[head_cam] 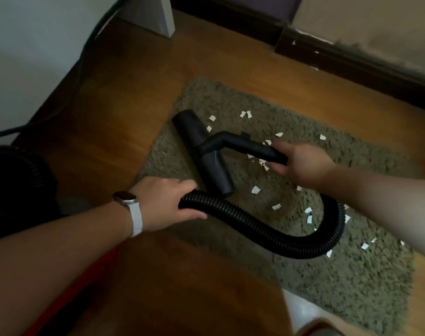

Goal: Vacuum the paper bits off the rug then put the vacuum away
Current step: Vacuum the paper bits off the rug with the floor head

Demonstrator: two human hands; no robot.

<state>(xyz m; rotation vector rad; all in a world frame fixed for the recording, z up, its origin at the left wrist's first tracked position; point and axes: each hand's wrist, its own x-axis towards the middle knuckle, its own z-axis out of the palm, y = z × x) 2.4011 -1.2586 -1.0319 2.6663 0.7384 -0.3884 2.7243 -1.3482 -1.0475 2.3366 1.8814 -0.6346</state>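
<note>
A black floor nozzle (201, 151) is set on the olive rug (328, 287), its rigid tube (243, 145) gripped by the right hand (301, 163). The ribbed hose (267, 230) is held nearer by the left hand (167, 202). White paper bits (256, 190) are scattered to the right

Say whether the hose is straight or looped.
Looped: the hose makes a U from the left hand to the handle in the right hand.

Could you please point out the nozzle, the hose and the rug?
nozzle (217, 174), head view, lower half of its body.
hose (255, 225), head view, ribbed lower curve.
rug (352, 287), head view, bare near corner.
</note>
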